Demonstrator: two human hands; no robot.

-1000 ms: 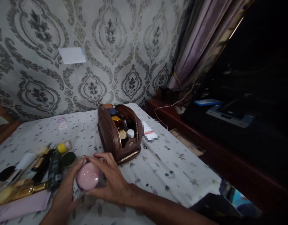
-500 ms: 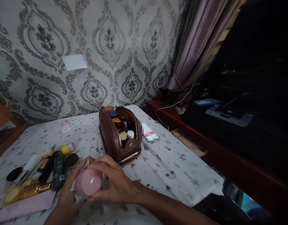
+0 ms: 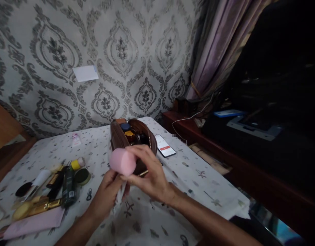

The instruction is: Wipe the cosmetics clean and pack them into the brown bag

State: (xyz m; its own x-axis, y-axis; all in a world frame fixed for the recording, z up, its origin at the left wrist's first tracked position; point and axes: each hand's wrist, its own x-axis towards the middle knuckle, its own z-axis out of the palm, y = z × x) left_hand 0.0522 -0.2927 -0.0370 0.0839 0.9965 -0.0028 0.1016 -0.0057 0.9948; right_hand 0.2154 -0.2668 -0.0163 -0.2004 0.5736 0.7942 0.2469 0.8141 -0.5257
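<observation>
My right hand (image 3: 151, 174) grips a pink cylindrical container (image 3: 121, 161) by its right end, thumb below and fingers above. The container lies sideways in the air, in front of the open brown toiletry bag (image 3: 117, 135). My left hand (image 3: 108, 191) is just below the container, its fingers closed on a crumpled white wipe (image 3: 120, 196) that hangs down. Whether the wipe touches the container I cannot tell. In the bag are a blue-lidded item (image 3: 125, 127), an amber jar (image 3: 129, 136) and darker things, partly hidden by my right hand.
At left lie a pink tube (image 3: 36, 223), a dark green bottle (image 3: 68, 188), a green-lidded jar (image 3: 82, 176), a yellow-capped item (image 3: 76, 164) and several brushes. A small tube (image 3: 76, 139) lies farther back. Right of the bag is a phone (image 3: 165, 146), near the table's edge.
Both hands have lifted the pink container up and to the right, towards the bag. It has turned from end-on to sideways. My left hand has slipped below it with the white wipe.
</observation>
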